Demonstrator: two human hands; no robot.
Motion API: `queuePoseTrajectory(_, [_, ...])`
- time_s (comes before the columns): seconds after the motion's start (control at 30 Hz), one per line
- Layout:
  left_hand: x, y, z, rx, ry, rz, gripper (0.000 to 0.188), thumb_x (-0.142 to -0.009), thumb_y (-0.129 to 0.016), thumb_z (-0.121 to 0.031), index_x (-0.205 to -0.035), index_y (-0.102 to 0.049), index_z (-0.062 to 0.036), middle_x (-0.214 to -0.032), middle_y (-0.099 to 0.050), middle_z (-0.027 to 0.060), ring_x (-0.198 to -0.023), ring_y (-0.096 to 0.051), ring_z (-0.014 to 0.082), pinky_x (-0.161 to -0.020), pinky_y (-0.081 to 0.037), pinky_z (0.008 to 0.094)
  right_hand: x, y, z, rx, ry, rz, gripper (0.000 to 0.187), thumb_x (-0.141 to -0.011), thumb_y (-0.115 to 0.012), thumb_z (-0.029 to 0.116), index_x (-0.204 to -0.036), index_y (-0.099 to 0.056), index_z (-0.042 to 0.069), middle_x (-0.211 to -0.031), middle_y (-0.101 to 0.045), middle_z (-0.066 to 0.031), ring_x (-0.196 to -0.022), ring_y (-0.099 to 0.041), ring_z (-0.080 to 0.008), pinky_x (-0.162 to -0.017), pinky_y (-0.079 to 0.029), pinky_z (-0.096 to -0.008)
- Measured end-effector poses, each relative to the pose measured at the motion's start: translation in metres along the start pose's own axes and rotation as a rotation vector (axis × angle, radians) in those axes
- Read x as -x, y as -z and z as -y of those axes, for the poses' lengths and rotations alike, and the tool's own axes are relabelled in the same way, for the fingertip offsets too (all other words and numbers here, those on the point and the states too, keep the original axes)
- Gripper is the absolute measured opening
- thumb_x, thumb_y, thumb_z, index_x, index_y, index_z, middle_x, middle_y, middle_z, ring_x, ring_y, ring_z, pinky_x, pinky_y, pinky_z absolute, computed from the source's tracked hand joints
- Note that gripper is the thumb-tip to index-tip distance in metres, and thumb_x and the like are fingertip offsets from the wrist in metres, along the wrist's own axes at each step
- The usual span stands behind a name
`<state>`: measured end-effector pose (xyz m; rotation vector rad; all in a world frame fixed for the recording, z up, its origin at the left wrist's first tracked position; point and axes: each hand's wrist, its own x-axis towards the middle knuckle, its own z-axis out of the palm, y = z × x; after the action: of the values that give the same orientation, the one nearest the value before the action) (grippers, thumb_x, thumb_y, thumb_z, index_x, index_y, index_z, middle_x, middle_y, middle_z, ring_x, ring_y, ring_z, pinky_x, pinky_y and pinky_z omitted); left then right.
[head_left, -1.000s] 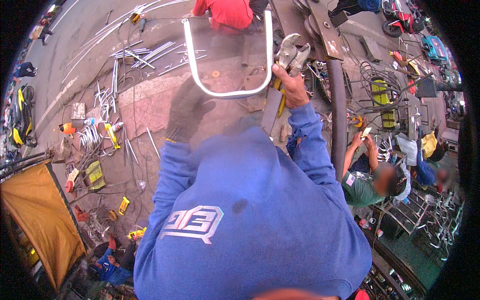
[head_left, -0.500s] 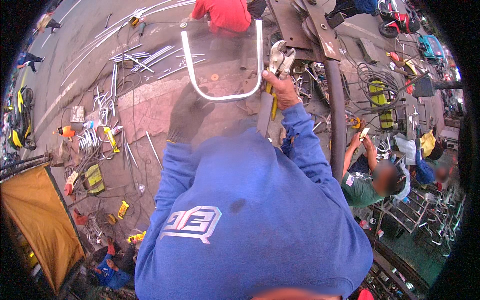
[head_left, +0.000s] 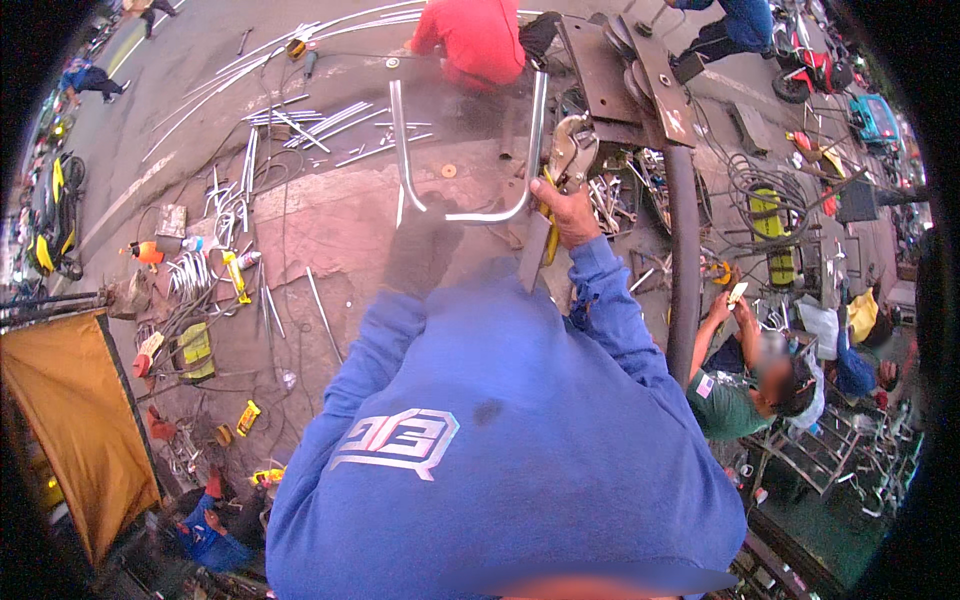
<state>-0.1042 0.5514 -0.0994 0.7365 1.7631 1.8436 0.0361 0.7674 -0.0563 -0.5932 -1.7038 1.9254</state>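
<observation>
A shiny U-shaped metal tube is in front of me, its two legs pointing away. My left hand, in a dark glove, closes around the bottom-left bend and hides part of it. My bare right hand grips a pliers-like tool with curved metal jaws and grey and yellow handles. Its thumb lies close to the tube's right bend; whether it touches is hard to tell. The jaws stand beside the tube's right leg.
A brown steel frame with a thick post rises right of my hand. Cut tubes and cables lie on the ground. A person in red is ahead; another in green sits at right. A tan sheet hangs at left.
My left hand has moved from beside the bend onto the tube's bottom-left bend, now covering part of it. My right hand keeps its grip. The whole view has shifted slightly.
</observation>
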Motion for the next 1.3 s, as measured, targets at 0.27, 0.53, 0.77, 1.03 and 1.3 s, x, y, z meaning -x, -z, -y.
queuePoseTrajectory(0.27, [-0.007,-0.012,-0.006,-0.082,-0.151,-0.012,0.022,-0.098,-0.062,-0.021,-0.112,-0.052,-0.0072,-0.094,-0.060,0.0054,-0.089,-0.063,0.0199,-0.075,-0.056,0.0329,-0.007,-0.002,-0.039,-0.120,-0.084,-0.156,0.026,-0.086,-0.074,0.014,-0.107,-0.064,0.002,-0.096,-0.067,-0.0035,-0.079,-0.062,-0.0133,-0.068,-0.051,-0.0290])
queuePoseTrajectory(0.53, [-0.010,-0.017,-0.028,0.795,0.414,-0.040,0.022,-0.100,-0.057,-0.025,-0.103,-0.056,-0.0031,-0.094,-0.060,0.0079,-0.087,-0.063,0.0182,-0.075,-0.057,0.0332,-0.005,-0.009,-0.029,-0.147,-0.030,-0.088,0.029,-0.086,-0.071,0.008,-0.112,-0.062,0.001,-0.095,-0.067,-0.0039,-0.080,-0.063,-0.0135,-0.068,-0.053,-0.0299])
queuePoseTrajectory(0.77, [-0.029,0.026,-0.047,-0.228,-0.033,-0.414,0.022,-0.098,-0.056,-0.022,-0.108,-0.055,-0.0030,-0.098,-0.059,0.0075,-0.090,-0.058,0.0198,-0.076,-0.051,0.0324,0.001,0.001,-0.005,-0.209,-0.023,-0.169,0.048,-0.084,-0.076,0.014,-0.126,-0.055,0.003,-0.094,-0.062,-0.0027,-0.071,-0.061,-0.0118,-0.057,-0.051,-0.0268])
queuePoseTrajectory(1.03, [-0.029,0.076,-0.091,-0.744,-0.388,-0.513,0.022,-0.094,-0.048,-0.007,-0.114,-0.053,0.0002,-0.106,-0.055,0.0204,-0.105,-0.056,0.0376,-0.094,-0.045,0.0440,0.017,0.018,0.046,-0.512,-0.115,-0.056,0.054,-0.087,-0.072,0.019,-0.134,-0.049,0.007,-0.089,-0.060,-0.0034,-0.069,-0.060,-0.0125,-0.059,-0.056,-0.0326])
queuePoseTrajectory(1.3, [-0.038,0.018,-0.090,-0.778,-0.509,-0.515,0.017,-0.099,-0.050,-0.016,-0.108,-0.051,-0.0015,-0.097,-0.057,0.0184,-0.092,-0.060,0.0348,-0.082,-0.048,0.0431,0.016,-0.019,0.073,0.107,-0.019,-0.126,0.039,-0.086,-0.074,0.016,-0.117,-0.056,0.000,-0.083,-0.064,-0.0048,-0.063,-0.059,-0.0116,-0.056,-0.049,-0.0260])
